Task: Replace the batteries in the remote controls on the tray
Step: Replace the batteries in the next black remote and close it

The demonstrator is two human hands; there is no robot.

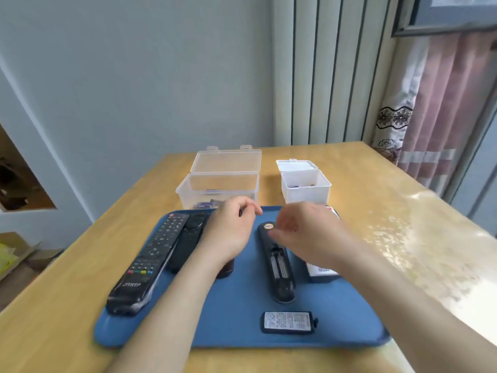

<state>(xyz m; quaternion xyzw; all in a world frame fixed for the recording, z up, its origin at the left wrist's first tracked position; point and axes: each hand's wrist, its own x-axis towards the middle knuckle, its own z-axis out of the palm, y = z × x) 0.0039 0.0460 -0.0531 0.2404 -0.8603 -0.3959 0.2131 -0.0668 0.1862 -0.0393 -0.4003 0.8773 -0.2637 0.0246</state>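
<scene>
Two hands hover over the far half of a blue tray (236,305) that sits on the wooden tabletop (376,211). We see the left hand (231,227) at the centre of the frame with its fingers curled and thumb meeting forefinger; whether anything is pinched there we cannot tell. The right hand (304,232) is motion-blurred, its fingers bent above the top end of an open remote (278,267), and we cannot tell whether it holds anything. That open remote lies face down in the middle of the tray with its battery bay uncovered. Its battery cover (287,322), label side up, lies apart from it near the lower edge. At the tray's left lie a long button remote (150,259) and, just beside it, a plain black remote (185,243). Another remote (321,274) shows partly under the right wrist. Behind the tray stand a large clear box (217,184), its lid raised, with batteries (208,204) inside, and a small white box (305,189), also open.
</scene>
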